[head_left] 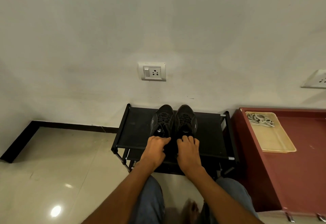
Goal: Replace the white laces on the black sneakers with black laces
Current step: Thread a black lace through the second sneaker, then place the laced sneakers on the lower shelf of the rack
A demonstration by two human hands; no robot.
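On the black shoe rack (134, 135) against the wall, two black sneakers stand side by side, toes pointing away toward the wall, long axes running front to back. The left sneaker (163, 120) and the right sneaker (186, 119) almost touch, both threaded with black laces (184, 118). The left hand (156, 150) rests at the left sneaker's heel, fingers curled over it; the right hand (188, 150) grips the right sneaker's heel likewise. Further right, the white laces (259, 120) lie bunched in a beige tray (275, 144) on a maroon cabinet (303, 171).
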